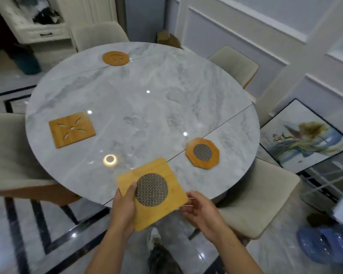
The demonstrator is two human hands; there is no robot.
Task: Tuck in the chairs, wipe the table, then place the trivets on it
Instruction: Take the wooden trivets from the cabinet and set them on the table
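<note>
My left hand [125, 208] grips a square bamboo trivet [167, 209] with a round mesh centre, thumb on top, held over the near edge of the round marble table [147, 107]. My right hand [199, 208] touches the trivet's right corner with loosely curled fingers. Three trivets lie on the table: an octagonal one with mesh [202, 153] at the right, a square cut-out one [71, 129] at the left, and a round one [115, 58] at the far side.
Beige chairs stand tucked around the table: far [99, 34], far right [234, 64], near right [257, 200], left [6, 151]. A framed picture [305, 135] leans on the right wall. A blue vase [325, 246] lies on the floor at the right.
</note>
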